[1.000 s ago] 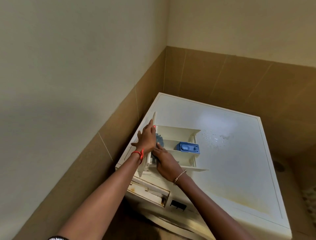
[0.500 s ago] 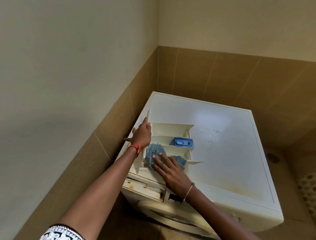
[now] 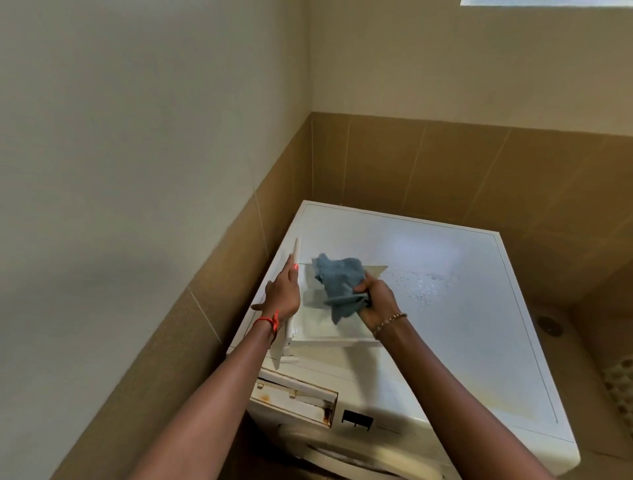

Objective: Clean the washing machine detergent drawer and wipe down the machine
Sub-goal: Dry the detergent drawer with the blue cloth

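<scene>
Lifted since a moment ago: blue cloth point(image 3: 339, 281), bunched over detergent drawer point(image 3: 318, 330) in right hand point(image 3: 376, 303), grip closed on it. Left hand point(image 3: 282, 296) flat against drawer front, grip open. Drawer on washing machine top point(image 3: 462, 325), near left edge. Risk: sliding off wet top under scrubbing.

walls: cream paint point(image 3: 137, 102) over tan tiles point(image 3: 445, 171) | floor: drain point(image 3: 549, 324) | window edge point(image 3: 544, 2) top right

No text, label or number is legible on the washing machine point(image 3: 445, 325), possibly through blur.
</scene>
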